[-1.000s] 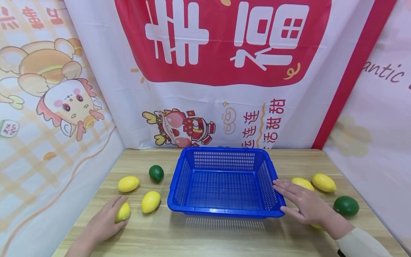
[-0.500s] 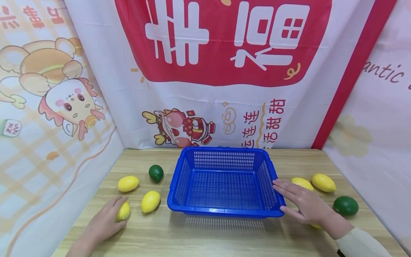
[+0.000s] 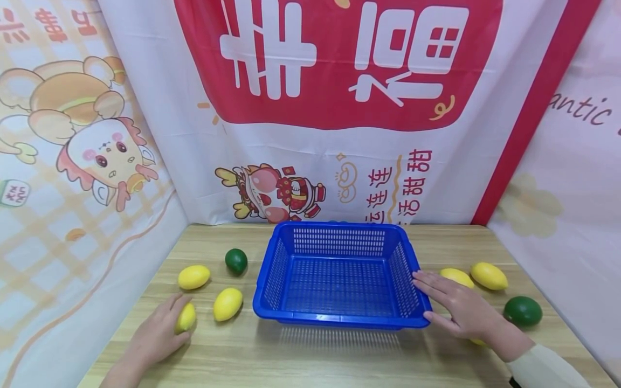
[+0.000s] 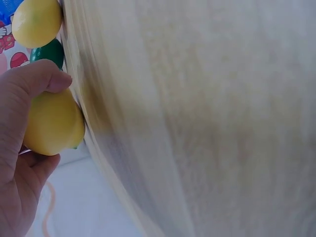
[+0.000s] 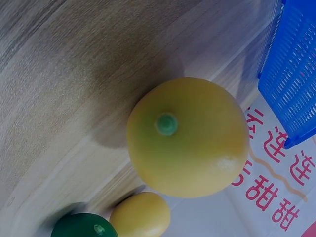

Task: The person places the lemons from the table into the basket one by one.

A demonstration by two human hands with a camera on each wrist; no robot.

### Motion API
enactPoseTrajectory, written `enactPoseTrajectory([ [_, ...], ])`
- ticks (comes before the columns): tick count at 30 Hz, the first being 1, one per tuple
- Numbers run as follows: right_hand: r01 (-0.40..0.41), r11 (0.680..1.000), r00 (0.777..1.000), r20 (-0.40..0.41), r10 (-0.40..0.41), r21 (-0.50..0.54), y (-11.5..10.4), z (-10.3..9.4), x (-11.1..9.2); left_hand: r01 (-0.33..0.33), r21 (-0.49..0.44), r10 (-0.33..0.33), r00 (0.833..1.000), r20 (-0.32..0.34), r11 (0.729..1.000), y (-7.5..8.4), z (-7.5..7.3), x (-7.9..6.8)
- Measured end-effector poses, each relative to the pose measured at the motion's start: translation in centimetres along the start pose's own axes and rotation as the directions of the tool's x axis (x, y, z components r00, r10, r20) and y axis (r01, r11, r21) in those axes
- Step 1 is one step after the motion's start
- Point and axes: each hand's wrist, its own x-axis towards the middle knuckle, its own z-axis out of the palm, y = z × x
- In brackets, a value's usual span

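My left hand (image 3: 157, 334) holds a yellow lemon (image 3: 186, 318) at the table's left side. In the left wrist view the thumb lies on one side of that lemon (image 4: 52, 123) and fingers on the other. Beside it are two more lemons, one (image 3: 228, 304) nearer the basket and one (image 3: 194, 277) farther back, plus a dark green lime-like fruit (image 3: 236, 261). My right hand (image 3: 456, 304) rests with fairly straight fingers against the right rim of a blue plastic basket (image 3: 342, 319). A lemon (image 5: 187, 138) lies below that hand, mostly hidden in the head view.
On the right, behind and beside the right hand, are two lemons, one partly covered (image 3: 456, 276) and one in full view (image 3: 489, 276), and a dark green fruit (image 3: 523, 311). Printed cloth (image 3: 339, 145) hangs along the wooden table's (image 3: 335, 366) back edge and both sides.
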Motion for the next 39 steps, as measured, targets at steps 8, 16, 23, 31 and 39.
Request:
enactPoseTrajectory([
  [8, -0.008, 1.000, 1.000, -0.001, 0.008, -0.005, 0.0, 0.1, -0.1, -0.101, 0.035, 0.106, 0.982, -0.156, 0.994, 0.1, -0.2, 0.3],
  [16, -0.007, 1.000, 1.000, -0.005, 0.007, 0.001, 0.0, 0.2, -0.2, -0.151, 0.061, 0.162, 0.958, -0.237, 0.987, 0.3, -0.6, 0.9],
  [23, -0.013, 1.000, 1.000, -0.006, 0.013, 0.001, 0.0, 0.2, -0.2, -0.232, 0.076, 0.244, 0.922, -0.302, 0.970, 0.6, -1.1, 1.9],
  [31, -0.011, 1.000, 1.000, -0.007, 0.011, 0.004, -0.1, 0.3, -0.2, -0.338, 0.108, 0.353, 0.860, -0.367, 0.935, 0.9, -1.4, 3.3],
  [39, -0.006, 1.000, 1.000, -0.015, 0.006, 0.005, 0.0, 0.3, -0.2, -0.396, 0.158, 0.426, 0.840, -0.335, 0.905, 1.3, -2.2, 4.6],
])
